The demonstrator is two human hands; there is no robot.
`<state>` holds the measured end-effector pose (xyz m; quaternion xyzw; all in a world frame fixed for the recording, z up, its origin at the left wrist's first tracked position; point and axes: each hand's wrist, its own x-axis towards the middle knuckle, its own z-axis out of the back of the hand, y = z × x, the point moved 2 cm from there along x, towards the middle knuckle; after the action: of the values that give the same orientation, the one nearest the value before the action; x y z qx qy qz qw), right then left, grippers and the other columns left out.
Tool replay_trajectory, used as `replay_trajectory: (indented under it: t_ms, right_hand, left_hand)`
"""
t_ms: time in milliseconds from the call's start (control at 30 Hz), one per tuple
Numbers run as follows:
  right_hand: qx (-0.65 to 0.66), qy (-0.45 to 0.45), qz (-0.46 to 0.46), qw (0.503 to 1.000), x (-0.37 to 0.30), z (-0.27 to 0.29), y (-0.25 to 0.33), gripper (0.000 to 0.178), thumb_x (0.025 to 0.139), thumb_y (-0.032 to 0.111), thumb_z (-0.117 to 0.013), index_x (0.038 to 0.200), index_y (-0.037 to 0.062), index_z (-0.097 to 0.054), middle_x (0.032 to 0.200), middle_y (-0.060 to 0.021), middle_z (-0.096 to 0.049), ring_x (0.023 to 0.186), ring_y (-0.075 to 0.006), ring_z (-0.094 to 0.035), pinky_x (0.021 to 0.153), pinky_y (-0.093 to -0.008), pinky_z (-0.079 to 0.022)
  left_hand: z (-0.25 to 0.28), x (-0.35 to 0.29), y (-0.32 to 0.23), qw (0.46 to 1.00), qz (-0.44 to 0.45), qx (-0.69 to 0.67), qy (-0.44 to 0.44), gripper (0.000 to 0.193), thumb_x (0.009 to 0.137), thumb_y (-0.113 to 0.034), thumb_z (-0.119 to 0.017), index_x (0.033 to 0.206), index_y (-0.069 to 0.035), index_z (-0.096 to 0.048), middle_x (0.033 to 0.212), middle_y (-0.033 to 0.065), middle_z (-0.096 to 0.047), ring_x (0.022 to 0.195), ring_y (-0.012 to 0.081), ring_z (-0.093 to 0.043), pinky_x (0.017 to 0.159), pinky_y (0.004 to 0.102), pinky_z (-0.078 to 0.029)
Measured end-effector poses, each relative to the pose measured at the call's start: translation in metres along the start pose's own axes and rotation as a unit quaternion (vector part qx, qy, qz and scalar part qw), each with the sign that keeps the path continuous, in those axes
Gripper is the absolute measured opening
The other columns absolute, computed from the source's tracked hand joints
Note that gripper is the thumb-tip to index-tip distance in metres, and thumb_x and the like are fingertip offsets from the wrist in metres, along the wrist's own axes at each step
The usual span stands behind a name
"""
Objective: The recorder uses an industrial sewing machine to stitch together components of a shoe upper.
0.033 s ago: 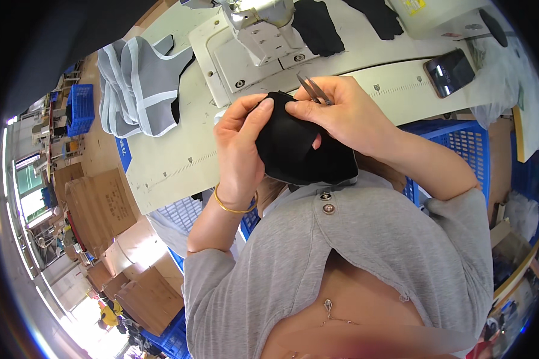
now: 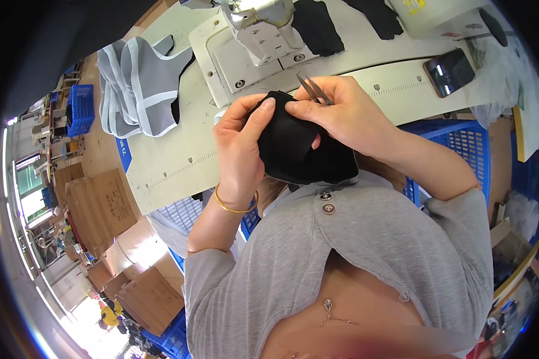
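A black fabric piece (image 2: pixel 299 149), curved like a cup, hangs between my two hands in front of my chest. My left hand (image 2: pixel 242 134) is closed on its upper left edge, the thumb on top. My right hand (image 2: pixel 347 110) pinches the upper right edge between thumb and finger. The same hand also keeps hold of thread snips (image 2: pixel 317 90), whose two dark pointed blades stick out up and left. A fingertip shows pink at an opening in the cloth. The fingers beneath the fabric are hidden.
Beyond my hands stands a sewing machine (image 2: pixel 263 30) on a pale table (image 2: pixel 179 161). Grey pieces with white trim (image 2: pixel 141 84) are stacked on the left. Black cloth pieces (image 2: pixel 320 27) and a phone (image 2: pixel 449 73) lie to the right. A blue crate (image 2: pixel 461 143) sits below the table edge.
My left thumb has shifted very slightly to the right on the black fabric. Everything else looks the same.
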<state>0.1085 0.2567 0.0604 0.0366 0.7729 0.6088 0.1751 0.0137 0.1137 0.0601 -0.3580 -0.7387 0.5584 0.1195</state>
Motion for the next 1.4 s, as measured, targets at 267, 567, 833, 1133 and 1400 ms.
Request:
replay_trajectory:
  t_ms: [267, 567, 833, 1133, 1400]
  right_hand:
    - [-0.005, 0.009, 0.019, 1.0, -0.003, 0.004, -0.002, 0.026, 0.095, 0.02, -0.061, 0.084, -0.0031, -0.065, 0.069, -0.0011, -0.06, 0.05, -0.0087, -0.057, 0.049, -0.0228, -0.043]
    - [-0.313, -0.15, 0.271, 0.898, -0.017, 0.019, 0.006, 0.018, 0.086, 0.018, -0.07, 0.092, 0.0004, -0.068, 0.084, -0.0115, -0.068, 0.074, -0.0256, -0.066, 0.063, -0.0345, -0.05]
    - [-0.115, -0.031, 0.148, 0.982, -0.003, 0.013, -0.022, 0.025, 0.092, 0.021, -0.067, 0.102, -0.0021, -0.07, 0.087, -0.0077, -0.07, 0.078, -0.0108, -0.061, 0.068, -0.025, -0.047]
    - [-0.249, -0.083, 0.319, 0.911, 0.004, 0.002, 0.015, 0.014, 0.086, 0.015, -0.069, 0.091, 0.0017, -0.066, 0.076, -0.0118, -0.064, 0.065, -0.0286, -0.06, 0.061, -0.0333, -0.047]
    - [-0.084, -0.127, 0.24, 0.959, 0.032, -0.003, 0.045, 0.025, 0.092, 0.019, -0.064, 0.078, -0.0015, -0.064, 0.059, 0.0062, -0.045, 0.059, -0.0017, -0.038, 0.05, -0.0231, -0.032]
  left_hand:
    - [0.0, 0.001, 0.004, 0.997, -0.032, 0.062, -0.038, 0.017, 0.09, -0.008, -0.07, 0.103, 0.003, -0.068, 0.091, 0.0053, -0.07, 0.079, 0.008, -0.063, 0.072, 0.0211, -0.051]
    - [0.006, 0.0, -0.002, 0.987, -0.096, 0.118, -0.06, 0.015, 0.09, -0.007, -0.07, 0.1, 0.004, -0.069, 0.088, 0.0048, -0.069, 0.078, 0.0077, -0.062, 0.072, 0.0203, -0.05]
    - [0.01, 0.005, -0.003, 0.987, -0.099, 0.112, -0.055, 0.015, 0.089, -0.007, -0.071, 0.099, 0.004, -0.069, 0.087, 0.0047, -0.069, 0.078, 0.0078, -0.061, 0.072, 0.0205, -0.05]
    - [0.002, 0.031, -0.057, 0.938, -0.199, 0.282, -0.03, 0.013, 0.087, -0.006, -0.071, 0.095, 0.004, -0.071, 0.083, 0.0034, -0.069, 0.073, 0.0061, -0.059, 0.068, 0.0204, -0.049]
    - [-0.004, 0.082, -0.096, 0.991, -0.042, 0.118, 0.045, 0.013, 0.085, -0.005, -0.072, 0.096, 0.003, -0.071, 0.084, 0.0054, -0.07, 0.071, 0.009, -0.062, 0.067, 0.0216, -0.05]
